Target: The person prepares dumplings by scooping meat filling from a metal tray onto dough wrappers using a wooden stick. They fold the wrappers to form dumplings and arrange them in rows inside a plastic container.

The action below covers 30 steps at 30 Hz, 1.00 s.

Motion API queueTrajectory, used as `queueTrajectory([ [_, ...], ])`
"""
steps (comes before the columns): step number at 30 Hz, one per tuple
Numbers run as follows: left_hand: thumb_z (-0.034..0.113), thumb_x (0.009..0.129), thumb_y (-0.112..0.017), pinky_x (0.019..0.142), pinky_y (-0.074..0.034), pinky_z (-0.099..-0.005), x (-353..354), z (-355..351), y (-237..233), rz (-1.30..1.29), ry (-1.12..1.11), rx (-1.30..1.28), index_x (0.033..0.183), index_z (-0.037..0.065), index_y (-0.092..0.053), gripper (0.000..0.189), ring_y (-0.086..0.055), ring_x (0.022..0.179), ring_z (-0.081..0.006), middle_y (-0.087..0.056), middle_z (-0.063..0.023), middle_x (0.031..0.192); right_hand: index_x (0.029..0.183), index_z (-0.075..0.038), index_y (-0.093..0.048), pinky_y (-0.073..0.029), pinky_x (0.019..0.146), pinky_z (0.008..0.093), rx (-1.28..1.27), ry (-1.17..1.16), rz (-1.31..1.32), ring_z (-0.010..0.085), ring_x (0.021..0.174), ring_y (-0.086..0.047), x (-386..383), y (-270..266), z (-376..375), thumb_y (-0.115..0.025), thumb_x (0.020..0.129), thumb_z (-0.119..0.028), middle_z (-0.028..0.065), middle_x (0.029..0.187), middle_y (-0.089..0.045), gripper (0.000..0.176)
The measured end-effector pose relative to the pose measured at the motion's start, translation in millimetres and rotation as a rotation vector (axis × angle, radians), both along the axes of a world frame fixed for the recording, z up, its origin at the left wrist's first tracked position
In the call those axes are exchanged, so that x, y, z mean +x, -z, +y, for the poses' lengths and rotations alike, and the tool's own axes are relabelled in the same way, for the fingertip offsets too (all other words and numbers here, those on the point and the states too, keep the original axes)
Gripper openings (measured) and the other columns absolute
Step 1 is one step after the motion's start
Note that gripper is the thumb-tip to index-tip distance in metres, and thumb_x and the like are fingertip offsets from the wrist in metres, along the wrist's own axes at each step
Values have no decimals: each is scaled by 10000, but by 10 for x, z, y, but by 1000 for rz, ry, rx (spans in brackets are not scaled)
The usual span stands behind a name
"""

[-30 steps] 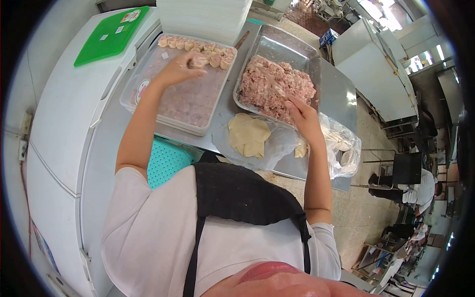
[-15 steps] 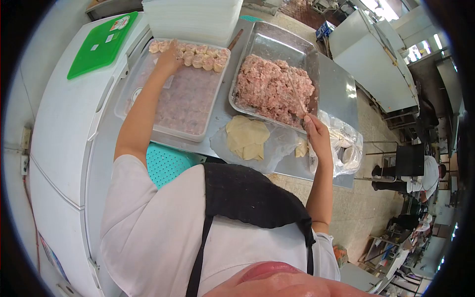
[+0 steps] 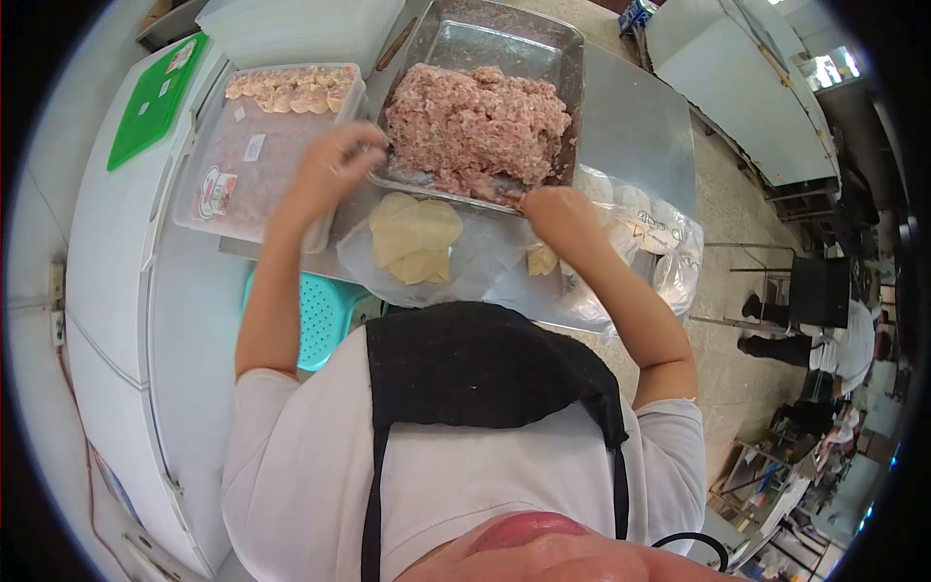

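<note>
My left hand (image 3: 339, 163), slightly blurred, hovers between the lidded plastic container and the metal tray with its fingers loosely curled and apart, holding nothing I can see. Ground meat (image 3: 475, 126) is heaped in the deep metal tray (image 3: 555, 29). At the tray's near edge my right hand (image 3: 564, 221) is closed around the handle of a thin utensil, whose far end is hidden at the meat. Round dough wrappers (image 3: 412, 238) lie on clear plastic in front of the tray. Filled dumplings (image 3: 291, 89) stand in rows at the far end of the container (image 3: 315, 233).
A green board (image 3: 155, 102) lies on the white freezer at left. Stacked white plastic (image 3: 301, 29) stands behind the container. Plastic bags (image 3: 669, 238) are on the table's right side. A turquoise perforated stool (image 3: 325, 315) is below the table. Another person (image 3: 851, 344) is far right.
My left hand has left the dumplings and moved right, towards the tray. My right hand is now lower at the tray's near edge, and the utensil is lower. The view has shifted.
</note>
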State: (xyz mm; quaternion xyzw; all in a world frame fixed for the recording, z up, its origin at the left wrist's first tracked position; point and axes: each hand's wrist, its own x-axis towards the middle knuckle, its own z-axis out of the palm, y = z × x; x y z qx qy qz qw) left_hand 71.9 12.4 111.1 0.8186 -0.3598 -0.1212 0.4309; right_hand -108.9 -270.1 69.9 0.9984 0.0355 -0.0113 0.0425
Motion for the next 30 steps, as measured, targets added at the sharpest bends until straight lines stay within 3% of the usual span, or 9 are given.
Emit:
queueTrajectory([
  [3,193,811,-693,835,-472,-343,-447,-288,716,73,229,95,1023,52,-639,260,-598,961,-259,-620,-117,1016,708,-62,-692,-522,625,422,-10,14,91,308,714,-671,-16,-241,-250,-585,817,-214,146,720,-665,215],
  [8,163,785,-674,831,-452,-416,-897,-539,1409,-520,82,98,907,35,-644,180,-562,935,-345,-600,-127,926,755,-60,-675,-516,620,441,1,-58,17,319,741,-665,298,-197,-676,-514,904,-278,138,757,-664,310],
  [11,163,827,-652,821,-456,-391,-846,-500,1419,-400,122,172,935,30,-662,172,-575,930,-326,-611,-130,932,772,-53,-659,-509,655,465,145,-214,36,334,763,-652,265,396,-409,-486,932,-321,148,782,-662,357],
  [17,192,887,-626,797,-470,-307,-813,-362,1168,137,-131,-267,1025,17,-674,228,-613,885,-227,-653,-90,936,827,-48,-653,-490,699,473,496,-49,36,384,749,-622,164,157,-602,-483,943,-360,182,765,-640,374],
  [20,199,896,-624,787,-469,-270,-760,-301,749,381,-204,-202,1034,-12,-666,255,-612,876,-153,-666,-69,942,845,-40,-658,-486,693,467,483,-29,70,392,749,-615,225,41,-510,-507,935,-351,190,762,-638,358],
  [23,205,894,-636,783,-469,-254,-682,-295,703,80,-201,-90,1033,-27,-666,272,-598,848,-116,-664,-49,902,826,-23,-663,-486,692,467,331,-96,90,391,764,-615,132,184,-246,-524,927,-339,204,776,-640,359],
  [24,205,894,-636,783,-469,-254,-655,-296,712,79,-192,-98,1033,-27,-666,272,-598,848,-116,-664,-49,902,844,-13,-665,-483,680,455,430,-16,46,365,736,-625,82,229,-208,-536,925,-337,205,758,-635,358],
  [26,182,888,-645,765,-470,-255,-657,-284,784,664,-234,-411,990,-20,-679,229,-580,837,-97,-650,-30,873,862,-2,-667,-481,668,444,523,74,8,338,709,-634,58,242,-218,-548,923,-335,206,740,-630,359],
  [30,161,885,-648,754,-471,-245,-591,-451,781,346,-51,-325,965,-8,-683,190,-577,825,-88,-643,-23,840,957,13,-657,-430,575,337,1020,216,90,152,609,-550,212,98,-228,-570,937,-329,73,651,-587,354],
])
